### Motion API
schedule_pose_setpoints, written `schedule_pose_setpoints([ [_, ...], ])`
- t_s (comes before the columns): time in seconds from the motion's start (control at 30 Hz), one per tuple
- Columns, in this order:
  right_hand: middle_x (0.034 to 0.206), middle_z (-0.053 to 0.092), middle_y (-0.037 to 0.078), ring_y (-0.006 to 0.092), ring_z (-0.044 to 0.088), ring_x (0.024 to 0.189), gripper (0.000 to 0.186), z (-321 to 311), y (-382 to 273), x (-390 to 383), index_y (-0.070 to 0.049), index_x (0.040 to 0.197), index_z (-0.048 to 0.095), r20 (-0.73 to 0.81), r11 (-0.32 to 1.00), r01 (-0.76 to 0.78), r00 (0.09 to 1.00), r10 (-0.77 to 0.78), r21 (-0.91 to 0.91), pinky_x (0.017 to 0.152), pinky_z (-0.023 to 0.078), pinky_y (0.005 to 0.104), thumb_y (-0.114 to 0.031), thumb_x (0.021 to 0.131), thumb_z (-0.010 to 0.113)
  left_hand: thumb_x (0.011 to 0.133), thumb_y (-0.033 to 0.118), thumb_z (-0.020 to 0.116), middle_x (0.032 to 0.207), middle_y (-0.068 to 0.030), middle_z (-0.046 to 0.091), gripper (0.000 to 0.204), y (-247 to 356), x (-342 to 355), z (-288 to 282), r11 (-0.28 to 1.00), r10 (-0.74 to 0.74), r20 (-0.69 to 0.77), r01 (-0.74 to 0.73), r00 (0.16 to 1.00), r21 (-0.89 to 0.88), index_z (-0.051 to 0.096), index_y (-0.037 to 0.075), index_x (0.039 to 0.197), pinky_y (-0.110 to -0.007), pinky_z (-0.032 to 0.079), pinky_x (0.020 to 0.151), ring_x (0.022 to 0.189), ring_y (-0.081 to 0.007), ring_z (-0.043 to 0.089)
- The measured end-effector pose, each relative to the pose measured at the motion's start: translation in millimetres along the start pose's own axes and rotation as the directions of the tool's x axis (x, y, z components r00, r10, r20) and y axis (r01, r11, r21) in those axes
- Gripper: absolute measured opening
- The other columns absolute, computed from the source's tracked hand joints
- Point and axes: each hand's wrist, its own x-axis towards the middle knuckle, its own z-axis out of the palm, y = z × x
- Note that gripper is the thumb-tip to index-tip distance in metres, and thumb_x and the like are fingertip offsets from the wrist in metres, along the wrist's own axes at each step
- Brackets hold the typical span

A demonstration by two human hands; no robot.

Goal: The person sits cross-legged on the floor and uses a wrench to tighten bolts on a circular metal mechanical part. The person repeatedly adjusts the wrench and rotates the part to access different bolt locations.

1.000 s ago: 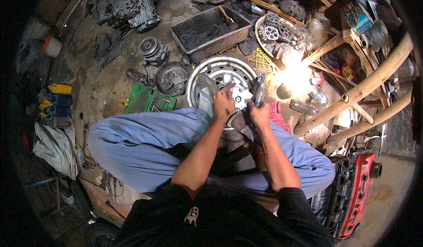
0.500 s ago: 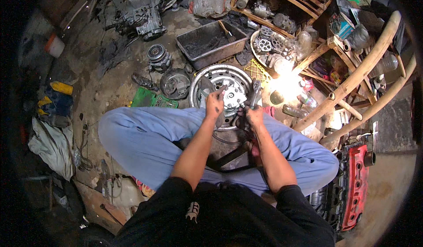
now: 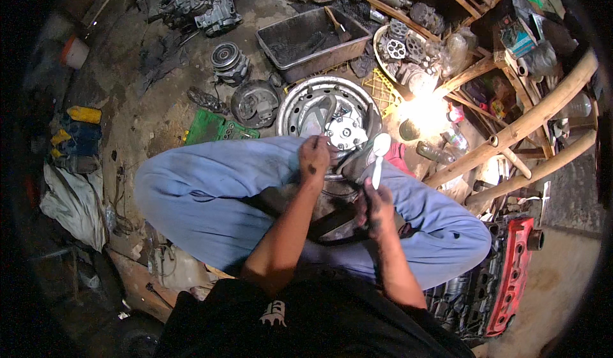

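A silver metal housing [image 3: 345, 132] with bolt holes round its face sits inside a steel wheel rim [image 3: 292, 103] between my legs. My left hand [image 3: 315, 158] is at the housing's lower left edge, fingers curled closed; whatever they hold, if anything, is hidden. In my right hand [image 3: 375, 210] is a shiny ratchet wrench [image 3: 379, 157], its round head pointing up and away from me, right of the housing and apart from it. A dark shoe [image 3: 357, 160] of mine lies against the housing's right side.
Beyond the rim stands a black tray [image 3: 306, 50] with a brush in it. A green socket case [image 3: 207, 127], a pulley unit [image 3: 228, 61] and a dark bowl [image 3: 254, 103] lie to the left. On the right are a bright lamp [image 3: 421, 106], bottles and a wooden frame [image 3: 511, 134].
My right hand has drawn back toward me and right, lifting the ratchet wrench off to the side. My left hand's extended finger has curled in, at the housing's lower left. The view has shifted slightly.
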Motion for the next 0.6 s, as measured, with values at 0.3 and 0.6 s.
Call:
schedule_pose_setpoints([
  [0.3, 0.085, 0.058, 0.010, 0.0195, 0.054, 0.065, 0.039, 62, 111, 15, 0.000, 0.116, 0.053, 0.200, 0.897, 0.403, 0.908, -0.368, -0.179, 0.061, 0.043, 0.0291, -0.035, 0.099, 0.053, 0.099, 0.047, 0.048, 0.070, -0.0058, 0.061, 0.044, 16, -25, -34, 0.983, -0.168, 0.405, 0.119, 0.899, 0.143, 0.060, 0.005, 0.094, -0.025, 0.044, 0.051, 0.057, -0.0127, 0.057],
  [0.6, 0.118, 0.057, 0.019, 0.0228, 0.053, 0.110, 0.051, 89, 61, 9, 0.006, 0.132, 0.047, 0.155, 0.959, 0.277, 0.952, -0.265, -0.064, 0.097, 0.041, 0.0350, -0.036, 0.103, 0.045, 0.100, 0.045, 0.049, 0.061, 0.0000, 0.051, 0.045, 29, -17, -9, 0.946, -0.217, 0.275, 0.132, 0.937, 0.296, 0.061, 0.003, 0.087, -0.024, 0.032, 0.039, 0.046, -0.0086, 0.042],
])
